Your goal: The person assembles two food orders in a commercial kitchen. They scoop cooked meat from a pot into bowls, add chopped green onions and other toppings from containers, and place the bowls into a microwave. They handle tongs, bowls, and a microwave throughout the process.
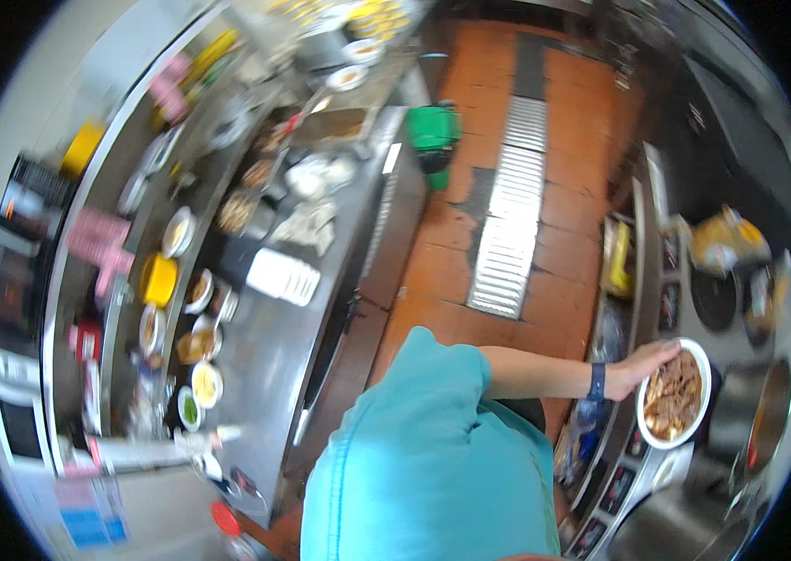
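My left hand [643, 365], with a dark band at the wrist, reaches across to the right side. Its fingers lie on the rim of a white bowl [646, 411]. Pieces of brown sliced meat [676, 397] fill the bowl, with paler bits along one side. The bowl is over the edge of the stove counter, beside a tall metal pot [736, 411]. How the fingers grip beneath the rim is hidden. My right hand is not in view.
A second large pot [676, 528] stands nearer, and a dark pan [718, 294] farther along. On the left, a steel counter [250, 374] carries white containers [283, 276] and several bowls of ingredients. A metal drain grate [512, 206] runs along the tiled floor, near a green bin [433, 131].
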A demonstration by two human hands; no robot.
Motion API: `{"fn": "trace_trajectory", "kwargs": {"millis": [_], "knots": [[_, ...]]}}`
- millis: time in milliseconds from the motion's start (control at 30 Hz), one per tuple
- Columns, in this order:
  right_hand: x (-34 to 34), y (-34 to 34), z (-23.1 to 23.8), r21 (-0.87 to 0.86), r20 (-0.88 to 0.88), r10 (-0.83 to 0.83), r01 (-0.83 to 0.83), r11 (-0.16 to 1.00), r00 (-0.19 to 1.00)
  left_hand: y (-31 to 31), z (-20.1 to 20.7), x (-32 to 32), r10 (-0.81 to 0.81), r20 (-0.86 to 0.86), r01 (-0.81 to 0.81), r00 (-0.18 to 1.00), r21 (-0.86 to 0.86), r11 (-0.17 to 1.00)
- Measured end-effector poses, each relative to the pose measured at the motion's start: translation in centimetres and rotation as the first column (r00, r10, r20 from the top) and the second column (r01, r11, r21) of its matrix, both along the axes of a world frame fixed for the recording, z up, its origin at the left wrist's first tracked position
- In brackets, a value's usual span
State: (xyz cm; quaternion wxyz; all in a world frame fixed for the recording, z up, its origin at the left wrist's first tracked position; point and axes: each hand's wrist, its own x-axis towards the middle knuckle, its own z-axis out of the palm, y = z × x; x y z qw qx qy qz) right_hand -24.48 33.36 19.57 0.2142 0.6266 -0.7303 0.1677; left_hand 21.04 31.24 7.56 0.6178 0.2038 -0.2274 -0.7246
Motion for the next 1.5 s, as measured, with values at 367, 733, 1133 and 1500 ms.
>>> {"fn": "trace_trajectory", "kwargs": {"millis": [367,733,1133,1500], "knots": [[26.2,-9.9,1.0,-0.152,0.155,0.623,-0.604,0.782,0.767,9.0,1.4,18.4,0.494,-0.076,-0.489,0.866,0.079,0.869],[57.7,1.8,-8.7,0.045,0.998,-0.025,-0.990,-0.133,0.049,24.9,0.9,25.9,0.916,-0.006,-0.869,0.402,0.312,0.383],[79.5,20.3,-12.6,0.054,0.913,-0.200,-0.591,-0.805,0.356,43.8,-4.2,28.0,0.921,0.179,-0.871,-0.345,0.305,-0.385],[84.5,43.0,-24.9,0.187,0.905,0.071,-0.240,-0.953,0.420,62.5,-12.0,22.8,0.666,0.561,-0.517,-0.491,0.427,-0.741]]}}
